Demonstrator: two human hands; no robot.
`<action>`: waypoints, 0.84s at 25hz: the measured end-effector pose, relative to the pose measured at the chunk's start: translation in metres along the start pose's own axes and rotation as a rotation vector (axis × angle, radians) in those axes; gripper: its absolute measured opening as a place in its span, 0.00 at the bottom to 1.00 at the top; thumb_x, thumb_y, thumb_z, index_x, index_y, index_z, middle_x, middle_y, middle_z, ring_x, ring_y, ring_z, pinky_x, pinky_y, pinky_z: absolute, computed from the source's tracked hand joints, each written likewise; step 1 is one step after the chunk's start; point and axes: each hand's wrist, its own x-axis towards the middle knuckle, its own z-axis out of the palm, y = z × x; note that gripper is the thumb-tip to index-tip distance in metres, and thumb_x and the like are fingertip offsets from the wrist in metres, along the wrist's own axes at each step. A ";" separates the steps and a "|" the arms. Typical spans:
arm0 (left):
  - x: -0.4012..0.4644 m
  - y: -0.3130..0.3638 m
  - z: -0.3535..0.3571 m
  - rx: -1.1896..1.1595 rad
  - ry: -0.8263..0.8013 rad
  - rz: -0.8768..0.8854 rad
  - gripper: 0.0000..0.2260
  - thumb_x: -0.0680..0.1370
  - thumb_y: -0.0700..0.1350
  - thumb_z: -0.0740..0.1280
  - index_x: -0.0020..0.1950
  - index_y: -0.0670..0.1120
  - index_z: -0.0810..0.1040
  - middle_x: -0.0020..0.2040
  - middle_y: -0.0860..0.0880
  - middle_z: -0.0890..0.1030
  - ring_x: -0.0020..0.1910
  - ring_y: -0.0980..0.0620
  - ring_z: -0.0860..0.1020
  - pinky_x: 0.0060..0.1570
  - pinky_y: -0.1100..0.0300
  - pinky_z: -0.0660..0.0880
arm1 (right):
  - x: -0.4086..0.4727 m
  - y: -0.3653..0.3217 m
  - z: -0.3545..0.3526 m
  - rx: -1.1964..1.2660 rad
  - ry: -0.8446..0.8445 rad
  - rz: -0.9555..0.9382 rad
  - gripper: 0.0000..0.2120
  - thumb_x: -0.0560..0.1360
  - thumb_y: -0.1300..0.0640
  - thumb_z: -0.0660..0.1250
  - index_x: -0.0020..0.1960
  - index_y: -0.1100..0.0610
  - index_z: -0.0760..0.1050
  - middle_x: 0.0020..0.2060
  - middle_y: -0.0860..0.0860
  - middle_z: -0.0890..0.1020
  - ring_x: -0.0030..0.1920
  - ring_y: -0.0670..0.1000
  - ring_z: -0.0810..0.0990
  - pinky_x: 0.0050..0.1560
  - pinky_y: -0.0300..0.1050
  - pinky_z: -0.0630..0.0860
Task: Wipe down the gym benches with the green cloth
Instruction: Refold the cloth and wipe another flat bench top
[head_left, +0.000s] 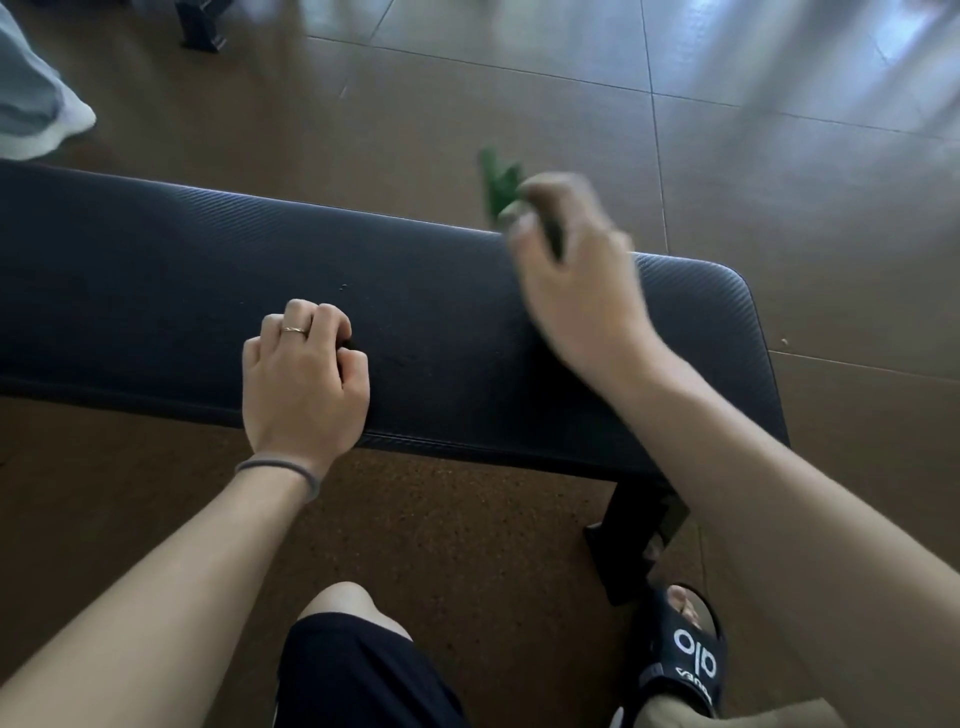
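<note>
A dark padded gym bench runs across the view from the left edge to a rounded right end. My right hand, blurred by motion, grips the green cloth over the bench's far edge near the right end. Only a small bunch of the cloth shows past the fingers. My left hand rests on the bench's near side with its fingers curled under, holding nothing that I can see.
A black bench leg stands under the right end, beside my foot in a black slide sandal. My knee is below the bench's near edge. Brown tiled floor lies beyond. A pale cloth shape sits at the far left.
</note>
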 end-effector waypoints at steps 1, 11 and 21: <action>0.000 0.000 0.000 0.001 0.004 0.000 0.11 0.78 0.49 0.55 0.52 0.46 0.73 0.53 0.46 0.76 0.53 0.44 0.73 0.54 0.48 0.70 | -0.011 -0.003 0.013 -0.075 -0.187 -0.061 0.18 0.81 0.46 0.63 0.64 0.55 0.78 0.55 0.51 0.85 0.54 0.51 0.82 0.58 0.46 0.77; 0.001 -0.004 0.003 0.003 0.049 -0.008 0.07 0.77 0.44 0.57 0.51 0.47 0.73 0.52 0.49 0.75 0.51 0.46 0.72 0.52 0.49 0.68 | -0.026 0.038 0.075 -0.604 -0.627 -0.187 0.28 0.83 0.35 0.46 0.82 0.37 0.54 0.84 0.53 0.50 0.84 0.55 0.43 0.82 0.58 0.41; -0.001 -0.004 0.003 -0.047 0.069 -0.005 0.09 0.78 0.44 0.56 0.52 0.47 0.74 0.52 0.48 0.76 0.51 0.46 0.73 0.52 0.50 0.70 | -0.091 0.023 0.050 -0.623 -0.643 -0.278 0.29 0.85 0.40 0.46 0.84 0.44 0.48 0.84 0.49 0.52 0.84 0.53 0.46 0.83 0.56 0.44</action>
